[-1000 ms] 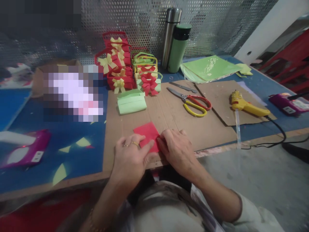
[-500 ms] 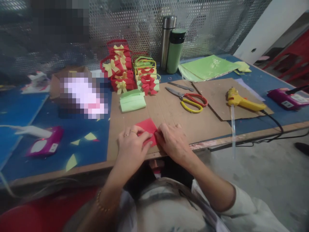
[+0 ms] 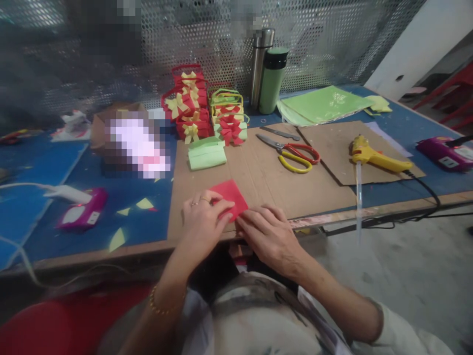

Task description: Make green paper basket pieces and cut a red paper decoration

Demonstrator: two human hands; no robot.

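My left hand (image 3: pixel 201 217) lies flat, fingers spread, pressing on the near-left part of the red paper (image 3: pixel 229 196); my right hand (image 3: pixel 266 232) is beside it at about 4 o'clock of the sheet, fingers pinched down on its near-right edge, so both hands are together and bearing on the paper rather than closed around it. The red paper rests on the cardboard sheet (image 3: pixel 258 172) at the near edge of the counter (image 3: pixel 55 162), directly in front of me. Judged from its look, it is thin, very light and limp, likely to crease sharply and to tear or slide if dragged; I judge it best held at an edge or corner with the fingertips while the other palm pins it flat. At 12 o'clock from the paper lies a folded green piece (image 3: pixel 207 154), and beyond that a cluster of small red and green paper baskets (image 3: pixel 205 111) with bows. At 1 o'clock are the scissors (image 3: pixel 291 154) with red and yellow handles and a flat blade (image 3: pixel 280 133); at 2 o'clock the yellow glue gun (image 3: pixel 377 157) with its cord. Two flasks (image 3: pixel 269 69) stand at the back wall beside a stack of green sheets (image 3: pixel 321 103). Purple devices (image 3: pixel 83 214) sit at 9 o'clock and at the far right; their white labels are too small to read. No other brand or writing is legible.
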